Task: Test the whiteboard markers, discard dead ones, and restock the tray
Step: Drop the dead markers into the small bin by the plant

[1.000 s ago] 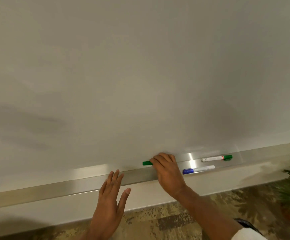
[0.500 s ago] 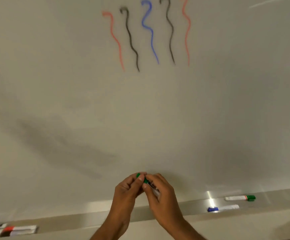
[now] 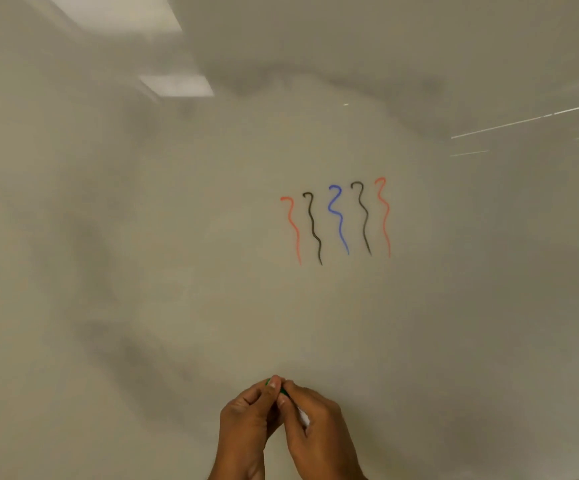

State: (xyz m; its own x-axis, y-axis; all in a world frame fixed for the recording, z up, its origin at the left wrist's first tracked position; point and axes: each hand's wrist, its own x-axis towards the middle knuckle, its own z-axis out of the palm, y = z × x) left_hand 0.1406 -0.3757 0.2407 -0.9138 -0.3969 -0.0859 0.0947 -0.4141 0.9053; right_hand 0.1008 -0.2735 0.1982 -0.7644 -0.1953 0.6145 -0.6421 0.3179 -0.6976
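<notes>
Both hands meet low in the middle of the view, in front of the whiteboard [image 3: 177, 271]. My right hand [image 3: 317, 433] grips the white barrel of a green marker [image 3: 302, 416], mostly hidden by its fingers. My left hand [image 3: 246, 419] pinches the marker's green cap [image 3: 283, 390] between thumb and fingertips. Whether the cap is on or coming off cannot be told. The tray is out of view.
Several wavy test lines [image 3: 338, 220] in red, black and blue are drawn on the whiteboard, above and right of my hands. Ceiling lights [image 3: 175, 85] reflect in the upper left of the board.
My right hand picked the green marker off the tray and my left hand joined it at the cap. My view has tilted upward, so the tray and its other markers dropped out of sight.
</notes>
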